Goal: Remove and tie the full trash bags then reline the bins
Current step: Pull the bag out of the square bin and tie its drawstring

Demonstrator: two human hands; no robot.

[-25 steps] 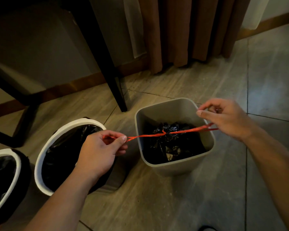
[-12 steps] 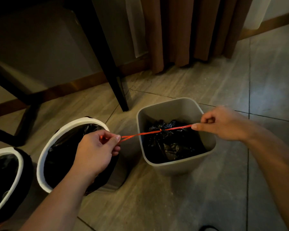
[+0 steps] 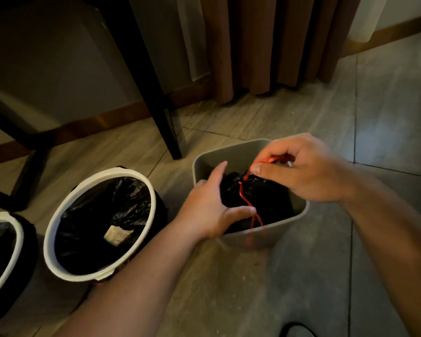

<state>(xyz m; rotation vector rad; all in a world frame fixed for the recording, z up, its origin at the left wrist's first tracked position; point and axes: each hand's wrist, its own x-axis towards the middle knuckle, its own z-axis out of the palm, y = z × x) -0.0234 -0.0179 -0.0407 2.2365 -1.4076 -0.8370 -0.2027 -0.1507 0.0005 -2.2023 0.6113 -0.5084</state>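
A black trash bag point(image 3: 265, 198) sits bunched inside the square grey bin point(image 3: 229, 154) on the floor. Its red drawstring point(image 3: 247, 203) runs from the gathered top down over the bin's near edge. My left hand point(image 3: 212, 205) is inside the bin, wrapped around the bag's left side. My right hand point(image 3: 306, 169) hovers over the bin's far right corner and pinches the upper end of the red drawstring.
Two round white-rimmed bins lined with black bags stand to the left, one point(image 3: 100, 224) with a paper scrap inside, the other point(image 3: 3, 254) cut by the frame edge. A black table leg point(image 3: 156, 98) and brown curtains point(image 3: 265, 45) stand behind. Tiled floor lies to the right.
Both hands had pulled the red drawstring taut sideways. Now the left hand has let it go and grips the bag, and the right hand has moved over the bin with the string.
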